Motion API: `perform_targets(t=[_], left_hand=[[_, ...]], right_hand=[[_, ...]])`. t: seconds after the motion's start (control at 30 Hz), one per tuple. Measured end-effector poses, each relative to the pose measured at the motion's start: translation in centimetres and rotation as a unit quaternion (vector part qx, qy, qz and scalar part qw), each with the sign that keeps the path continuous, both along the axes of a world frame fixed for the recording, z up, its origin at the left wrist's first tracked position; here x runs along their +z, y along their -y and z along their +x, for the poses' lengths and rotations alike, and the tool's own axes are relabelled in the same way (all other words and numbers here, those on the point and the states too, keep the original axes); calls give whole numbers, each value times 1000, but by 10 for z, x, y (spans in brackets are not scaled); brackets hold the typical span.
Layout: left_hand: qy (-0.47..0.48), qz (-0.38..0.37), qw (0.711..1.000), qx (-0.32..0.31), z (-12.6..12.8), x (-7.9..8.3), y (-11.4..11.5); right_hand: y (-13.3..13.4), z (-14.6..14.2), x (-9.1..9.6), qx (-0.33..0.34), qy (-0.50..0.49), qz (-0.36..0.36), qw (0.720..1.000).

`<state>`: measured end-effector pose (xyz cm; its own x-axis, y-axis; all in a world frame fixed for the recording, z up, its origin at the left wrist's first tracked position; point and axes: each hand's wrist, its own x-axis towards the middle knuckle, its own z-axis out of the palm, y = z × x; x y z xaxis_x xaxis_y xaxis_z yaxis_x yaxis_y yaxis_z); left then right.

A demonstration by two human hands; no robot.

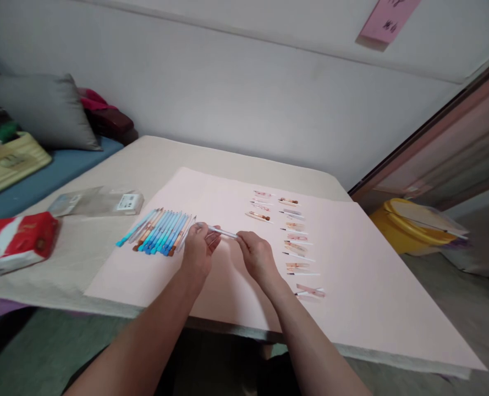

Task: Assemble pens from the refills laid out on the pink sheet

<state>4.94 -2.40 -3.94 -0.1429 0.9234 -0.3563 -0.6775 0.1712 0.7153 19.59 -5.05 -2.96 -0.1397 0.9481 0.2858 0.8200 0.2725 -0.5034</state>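
A slim, pale pen (pixel 224 232) is held level between my two hands, above the pink sheet (pixel 227 291). My left hand (pixel 198 242) has its fingers closed around the pen's left end. With thumb and fingers pinched together, my right hand (pixel 256 252) grips the other end. Beside my left hand lies a slanted row of blue, tan and brown pens (pixel 161 231), with wider shaped ends toward me. To the right of my right hand are two columns of thin white sticks with dark tips and small pink, tan or brown pieces (pixel 297 237), too small to make out.
Left of the pens are a clear plastic bag (pixel 91 202) with a white label and a red-and-white soft pack (pixel 17 242). A wall stands behind the table. A yellow bucket (pixel 409 228) is on the floor at right, and a grey cushion (pixel 42 110) sits far left.
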Motion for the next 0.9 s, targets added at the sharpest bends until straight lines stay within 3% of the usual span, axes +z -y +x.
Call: perform_targets(t=[0.13, 0.27, 0.53, 0.6, 0.7, 0.77, 0.9], left_hand=[[-26, 5, 1000, 0, -1, 4, 0], [-42, 15, 999, 3, 0, 6, 1], [-48, 29, 998, -3, 2, 7, 3], [-50, 36, 998, -5, 1, 8, 3], [-47, 48, 998, -15, -1, 9, 2], [-39, 49, 998, -21, -1, 9, 1], [-18, 42, 999, -19, -1, 9, 0]], right_hand=[[-1, 0, -1, 22, -98, -30, 994], [0, -1, -1, 3, -187, -72, 980], [1, -5, 4, -27, -260, -111, 959], [2, -7, 3, -24, -322, -160, 933], [2, -10, 0, -26, -438, -243, 865], [3, -11, -2, -40, -471, -255, 843], [5, -14, -3, -63, -418, -201, 884]])
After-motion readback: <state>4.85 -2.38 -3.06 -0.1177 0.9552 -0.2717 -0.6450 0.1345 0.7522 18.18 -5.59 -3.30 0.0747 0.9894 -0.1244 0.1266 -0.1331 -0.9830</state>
